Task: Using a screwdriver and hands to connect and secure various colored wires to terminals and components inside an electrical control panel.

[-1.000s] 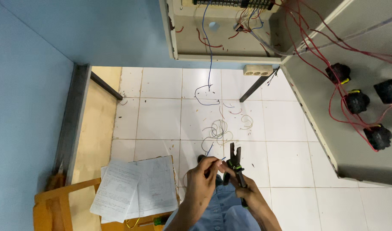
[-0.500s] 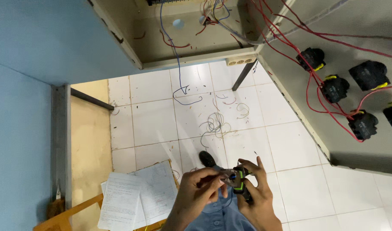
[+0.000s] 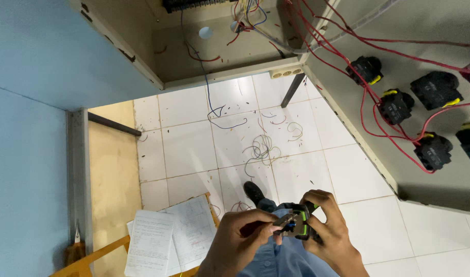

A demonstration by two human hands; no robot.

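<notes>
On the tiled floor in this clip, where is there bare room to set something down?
Bare tiles lie right of the shoe, toward the open cabinet door, and left of the grey wire tangle. Crowded: the wire scraps mid-floor and the papers lower left.

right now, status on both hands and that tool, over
Right hand gripping black-and-green hand tool. Left hand pinching at its metal head. Nothing blocking; wire scraps on the floor tiles beyond.
</notes>
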